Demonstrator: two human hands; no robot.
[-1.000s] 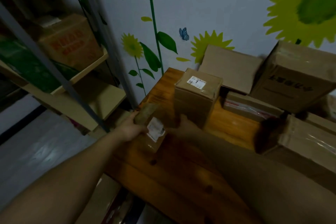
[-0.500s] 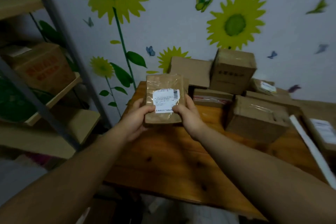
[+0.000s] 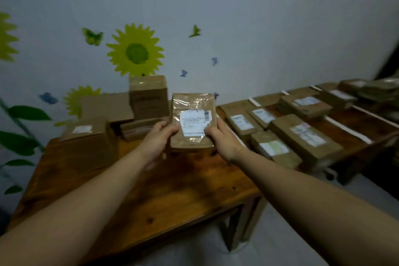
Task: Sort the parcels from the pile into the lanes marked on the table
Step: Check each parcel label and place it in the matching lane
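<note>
The view has swung right, and the taped lanes (image 3: 367, 122) come into sight! The parcel (image 3: 193, 121) stays up above the table (image 3: 151, 190), label facing us. The left hand (image 3: 156, 142) and right hand (image 3: 224, 142) hold its lower corners, fingers (image 3: 170, 128) curled round it. The pile (image 3: 149, 97) sits behind-left, sorted parcels (image 3: 305, 135) to the right.

Above tabletop (image 3: 151, 192), between left hand (image 3: 156, 141) and right hand (image 3: 224, 142), a parcel (image 3: 192, 106); behind-left, pile (image 3: 149, 95) against wall (image 3: 248, 28); rightward, other parcels (image 3: 304, 135) in lanes (image 3: 367, 123).
</note>
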